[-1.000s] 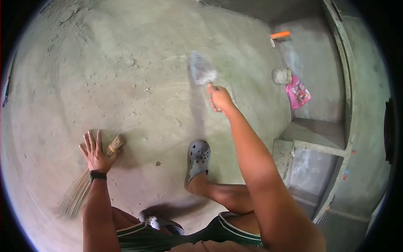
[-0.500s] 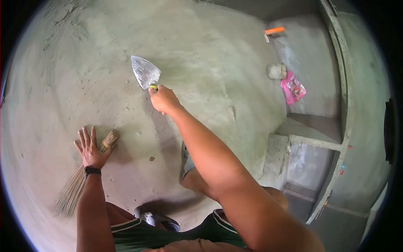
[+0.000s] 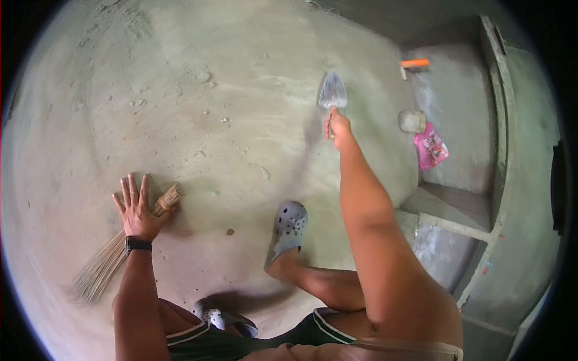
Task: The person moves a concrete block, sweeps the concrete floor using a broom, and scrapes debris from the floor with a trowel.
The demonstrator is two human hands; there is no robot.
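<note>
In the head view my right hand (image 3: 339,128) is closed around the handle of a pointed trowel (image 3: 333,91). Its metal blade points away from me, over or against the dusty concrete floor (image 3: 253,138); whether it touches is hard to tell. My left hand (image 3: 141,213) rests with fingers spread across a stick broom (image 3: 103,268). The broom's bound end (image 3: 171,195) shows past my thumb side, and its bristles fan out toward the lower left. Part of the broom is hidden under the palm and wrist.
Crumbs of dry mortar (image 3: 205,77) lie scattered on the floor. My grey clog (image 3: 291,219) is planted between my arms. To the right, concrete compartments (image 3: 460,222) stand beside an orange-handled tool (image 3: 415,63), a greyish cup-shaped container (image 3: 412,121) and a pink packet (image 3: 431,147).
My right hand has swept the trowel to the right across the floor. More loose crumbs and my grey clog now show. My left hand stays on the broom; the view has shifted slightly.
</note>
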